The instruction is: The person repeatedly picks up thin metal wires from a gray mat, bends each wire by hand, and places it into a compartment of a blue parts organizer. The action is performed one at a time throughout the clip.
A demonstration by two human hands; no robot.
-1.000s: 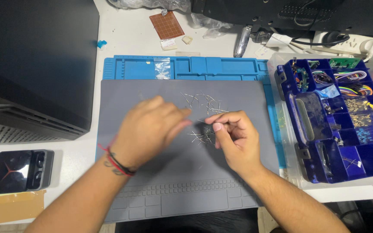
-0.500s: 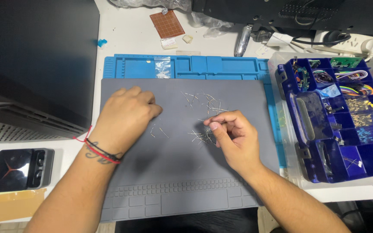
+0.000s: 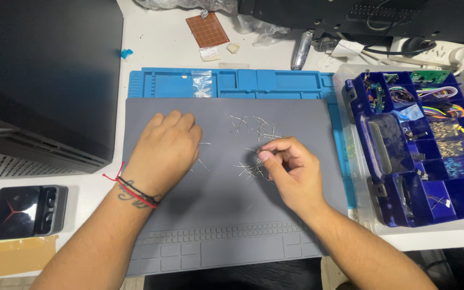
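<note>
While the frame is read from above, entries are logged as follows.

Work surface: a grey mat [image 3: 226,225] is laid over a blue mat [image 3: 253,83] near the front edge of the table [image 3: 162,37], so that small parts are kept on one plain ground.

Left hand: the left hand [image 3: 165,150] is rested palm down on the grey mat's left half, fingers curled loosely and close together; nothing is seen gripped, and what lies beneath the palm cannot be told. A few stray wire pieces are seen just beside its fingertips.

Right hand: the right hand [image 3: 291,169] is held at the mat's middle, thumb and forefinger pinched together at the wire pieces [image 3: 251,169]; whether one piece is actually caught between them cannot be told.

Wire pieces: thin, short metal leads are scattered across the mat's upper middle, with a denser cluster touching the right fingertips.

Organiser: a blue compartment box [image 3: 420,150] is stood open at the right edge of the table, within reach of the right hand.

Rear edge: a small brown perforated board [image 3: 207,29] is noted.
</note>
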